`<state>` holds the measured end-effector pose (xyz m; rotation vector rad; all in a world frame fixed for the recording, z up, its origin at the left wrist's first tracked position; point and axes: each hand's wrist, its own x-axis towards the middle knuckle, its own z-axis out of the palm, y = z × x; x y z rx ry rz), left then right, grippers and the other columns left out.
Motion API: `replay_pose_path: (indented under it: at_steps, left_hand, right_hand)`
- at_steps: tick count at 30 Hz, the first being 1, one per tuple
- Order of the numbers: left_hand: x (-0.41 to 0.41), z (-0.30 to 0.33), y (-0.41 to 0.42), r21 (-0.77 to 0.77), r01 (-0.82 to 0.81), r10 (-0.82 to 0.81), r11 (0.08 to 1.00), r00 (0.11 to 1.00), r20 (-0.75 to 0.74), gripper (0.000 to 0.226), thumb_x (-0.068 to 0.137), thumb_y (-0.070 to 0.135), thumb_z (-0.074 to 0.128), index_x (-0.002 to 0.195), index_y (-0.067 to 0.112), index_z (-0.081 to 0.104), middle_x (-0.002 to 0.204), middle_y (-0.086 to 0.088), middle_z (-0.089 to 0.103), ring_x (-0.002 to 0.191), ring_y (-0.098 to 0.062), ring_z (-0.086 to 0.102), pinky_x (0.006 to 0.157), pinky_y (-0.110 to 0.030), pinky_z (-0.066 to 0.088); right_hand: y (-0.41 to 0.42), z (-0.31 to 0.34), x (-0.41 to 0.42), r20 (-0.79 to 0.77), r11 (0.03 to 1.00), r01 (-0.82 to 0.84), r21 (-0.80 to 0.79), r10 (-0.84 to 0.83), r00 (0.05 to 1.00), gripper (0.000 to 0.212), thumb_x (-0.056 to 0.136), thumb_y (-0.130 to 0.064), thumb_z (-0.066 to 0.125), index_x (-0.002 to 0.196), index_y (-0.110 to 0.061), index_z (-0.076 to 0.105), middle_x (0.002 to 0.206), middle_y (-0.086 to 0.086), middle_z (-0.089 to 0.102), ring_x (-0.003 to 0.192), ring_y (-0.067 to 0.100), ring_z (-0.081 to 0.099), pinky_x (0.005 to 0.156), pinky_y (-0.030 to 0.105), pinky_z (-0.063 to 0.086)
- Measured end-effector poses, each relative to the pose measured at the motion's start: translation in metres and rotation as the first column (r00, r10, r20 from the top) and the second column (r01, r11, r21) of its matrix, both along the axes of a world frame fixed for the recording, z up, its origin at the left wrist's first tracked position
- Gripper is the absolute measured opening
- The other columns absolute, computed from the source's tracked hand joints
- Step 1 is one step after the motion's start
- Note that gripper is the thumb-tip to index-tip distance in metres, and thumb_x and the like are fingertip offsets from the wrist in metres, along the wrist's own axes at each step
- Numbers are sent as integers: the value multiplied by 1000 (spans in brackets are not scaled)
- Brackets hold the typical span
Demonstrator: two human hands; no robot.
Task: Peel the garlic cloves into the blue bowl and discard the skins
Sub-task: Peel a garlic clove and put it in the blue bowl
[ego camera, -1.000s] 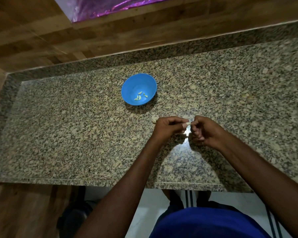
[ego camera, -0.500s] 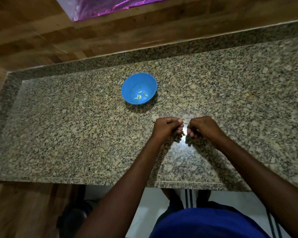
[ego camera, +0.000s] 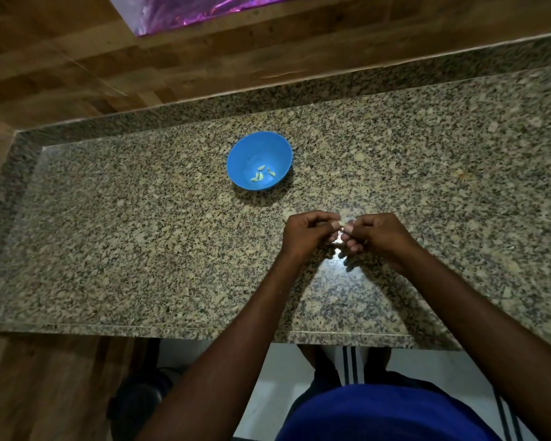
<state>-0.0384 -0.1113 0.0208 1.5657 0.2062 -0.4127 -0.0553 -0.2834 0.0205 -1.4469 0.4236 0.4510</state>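
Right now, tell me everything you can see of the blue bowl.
The blue bowl is round, plain and smooth, and looks like plastic. It stands upright on the speckled granite counter, beyond the left hand and right hand, which are apart from it. Inside, toward the near right of its floor, lie a few small pale peeled garlic cloves, about four. Nothing else touches it; it casts a shadow on its near side.

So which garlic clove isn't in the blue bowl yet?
The garlic clove pinched between the left hand and right hand; the peeled cloves lie inside the blue bowl.
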Motion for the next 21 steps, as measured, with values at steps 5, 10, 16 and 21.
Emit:
replay_pose_path:
  at_steps: [5, 10, 16, 21]
  left_hand:
    - [1, -5, 2, 48, 8, -9, 999, 1000, 21, 9, 88, 6, 72, 96, 5, 77, 90, -22, 74, 72, -22, 67, 70, -33, 58]
    - [3, -5, 1, 146, 26, -37, 989, 997, 72, 11, 91, 11, 71, 88, 1, 74, 77, -24, 71, 58, -18, 62, 57, -29, 54]
    - [8, -8, 0, 134, 51, -61, 990, 996, 71, 13, 93, 11, 68, 92, -1, 73, 72, -20, 67, 58, -17, 59, 56, -28, 53]
    - [14, -4, 0, 135, 165, -183, 977, 973, 138, 19, 91, -1, 66, 106, 6, 75, 82, -5, 72, 66, -4, 64, 63, -20, 52]
  right_hand:
    - [2, 1, -1, 91, 992, -62, -111, 72, 993, 14, 91, -2, 69, 77, 1, 69, 73, 20, 72, 54, 20, 67, 51, 27, 55]
    - [5, 1, 3, 115, 955, -117, -272, 154, 981, 18, 91, 0, 68, 74, 4, 65, 62, 17, 68, 45, 20, 64, 44, 24, 49]
    - [7, 5, 6, 113, 923, -173, -343, 223, 968, 17, 93, -1, 65, 82, 12, 66, 51, 2, 65, 42, 10, 61, 41, 19, 46]
    - [1, 3, 8, 46, 970, -171, -175, 182, 982, 24, 93, -4, 65, 87, 19, 63, 69, 18, 69, 52, 19, 62, 48, 25, 51]
